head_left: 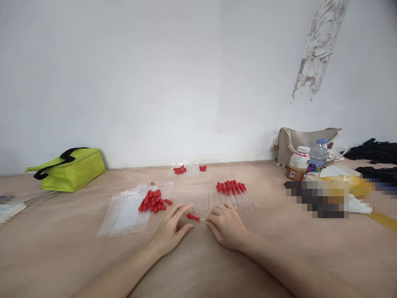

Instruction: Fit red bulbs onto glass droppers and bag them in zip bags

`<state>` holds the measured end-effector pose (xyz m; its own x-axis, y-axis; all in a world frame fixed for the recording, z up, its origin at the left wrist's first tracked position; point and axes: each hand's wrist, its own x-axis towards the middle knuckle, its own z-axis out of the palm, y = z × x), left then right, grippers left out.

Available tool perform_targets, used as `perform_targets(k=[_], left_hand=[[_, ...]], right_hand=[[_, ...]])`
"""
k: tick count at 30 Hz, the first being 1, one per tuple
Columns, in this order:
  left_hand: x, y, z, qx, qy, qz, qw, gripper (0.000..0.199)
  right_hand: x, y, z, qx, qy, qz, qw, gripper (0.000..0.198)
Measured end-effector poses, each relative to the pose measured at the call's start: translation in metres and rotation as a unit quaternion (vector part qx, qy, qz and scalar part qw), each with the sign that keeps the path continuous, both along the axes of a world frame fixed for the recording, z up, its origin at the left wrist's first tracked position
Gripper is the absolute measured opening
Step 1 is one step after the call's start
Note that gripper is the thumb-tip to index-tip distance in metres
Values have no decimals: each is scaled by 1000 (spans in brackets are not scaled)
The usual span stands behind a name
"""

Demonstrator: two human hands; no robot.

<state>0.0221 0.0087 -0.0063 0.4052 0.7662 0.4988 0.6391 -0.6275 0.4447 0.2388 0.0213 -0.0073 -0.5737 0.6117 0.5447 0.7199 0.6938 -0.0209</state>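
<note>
Head view: right grip (pixel 228 225) pinches dropper (pixel 192 216), left grip (pixel 170 231) released; bulbed bunch (pixel 231 188) looks done, loose bulbs (pixel 151 202), bare tubes (pixel 196 199) pending.

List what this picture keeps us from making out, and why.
All in the head view:
Far end of the dropper: hidden by the right hand.
Red bulb pile: exact count hidden by overlap.
Brown-drink bottle: label's fine print too small.
Far black heap: cut off by the right edge.
</note>
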Motion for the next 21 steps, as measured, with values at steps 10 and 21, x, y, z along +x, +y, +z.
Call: perform_targets(k=[10,21], left_hand=[[1,-1,1,-14,48,4,999,26],[0,2,-1,-12,53,-13,998,12]], right_hand=[[41,64,11,-57,153,-299,940,16],[31,73,-7,-48,125,-347,928,11]])
